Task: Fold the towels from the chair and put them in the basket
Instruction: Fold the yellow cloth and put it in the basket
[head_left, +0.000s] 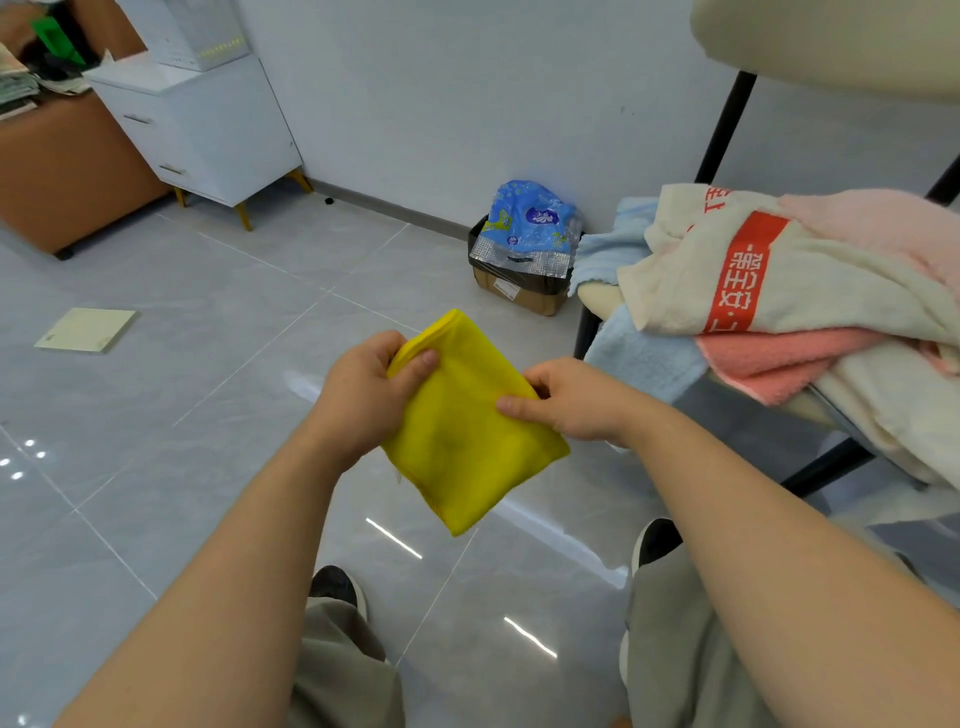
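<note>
Where your hands met: left hand (363, 395) and right hand (571, 402) each pinched the folded yellow towel (467, 452).
Chair (724, 124): several towels (810, 291) lay unfolded.
Basket: not seen.

forearms bare, no sleeves | khaki trousers (343, 670) | dark shoes (332, 584)

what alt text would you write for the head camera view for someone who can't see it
A person's left hand and right hand pinch opposite edges of a folded yellow cloth towel above a glossy grey tiled floor. To the right, a black-legged chair holds a heap of cream, pink and light blue towels.
</note>
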